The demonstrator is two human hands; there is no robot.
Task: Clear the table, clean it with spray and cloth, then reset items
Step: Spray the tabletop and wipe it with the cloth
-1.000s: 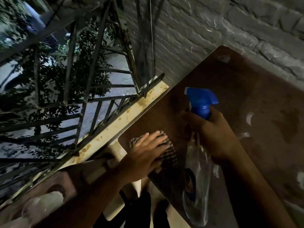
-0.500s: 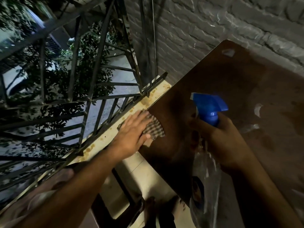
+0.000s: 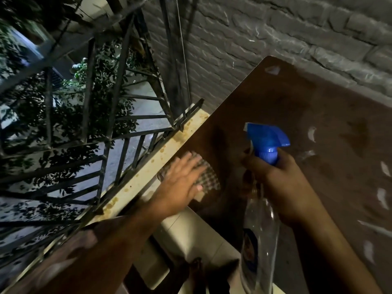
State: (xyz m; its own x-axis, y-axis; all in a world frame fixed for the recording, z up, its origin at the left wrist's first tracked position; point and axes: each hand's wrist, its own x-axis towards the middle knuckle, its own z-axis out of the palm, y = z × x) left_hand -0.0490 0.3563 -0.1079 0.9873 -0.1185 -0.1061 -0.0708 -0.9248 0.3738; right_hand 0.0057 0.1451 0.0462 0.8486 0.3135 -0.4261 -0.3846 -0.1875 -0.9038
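To the left of both hands a dark metal railing (image 3: pixel 101 132) stands over leafy branches, with a stained pale ledge (image 3: pixel 148 177) running just beside the left hand; the left hand (image 3: pixel 182 181), fingers straight and flat, presses a checked cloth (image 3: pixel 209 180) onto the brown table (image 3: pixel 318 124) at its left edge; near it on the right, the right hand (image 3: pixel 282 183) grips the neck of a clear spray bottle (image 3: pixel 259 240) with a blue trigger head; beyond both hands rises a grey brick wall (image 3: pixel 275 35).
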